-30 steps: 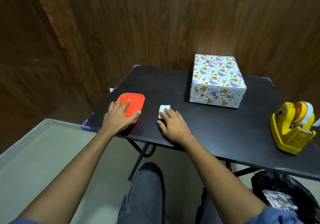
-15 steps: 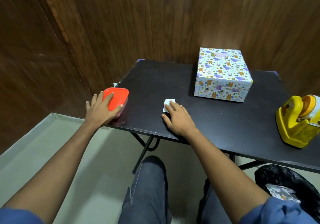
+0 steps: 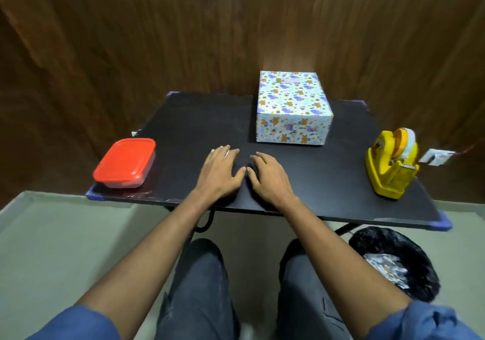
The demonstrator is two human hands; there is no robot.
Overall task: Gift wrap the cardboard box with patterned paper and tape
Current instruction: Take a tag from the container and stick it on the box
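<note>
Both hands lie flat on the black table (image 3: 301, 195), near its front edge. The left hand (image 3: 219, 173) has its fingers straight and slightly spread, palm down; a small white edge shows at its fingertips, too hidden to identify. The right hand (image 3: 270, 177) rests just beside it, thumbs nearly touching, fingers straight and relaxed. Neither hand holds anything.

The wrapped box (image 3: 291, 108) stands just beyond the right hand's fingertips, apart from both hands. Patterned paper covers every visible face, with folds lying flat, so the wrapping appears complete or nearly so.

Handling judgement: the box is probably light and stiff, with the cardboard supporting the paper. The paper surface looks smooth and may slip under dry fingers; it can also tear or crease at the corners. The best hold is with both palms on opposite side faces, away from taped seams.

Well to the right of the right hand stands the yellow tape dispenser (image 3: 391, 167). To the left of the left hand sits a red-lidded container (image 3: 124, 162).
</note>
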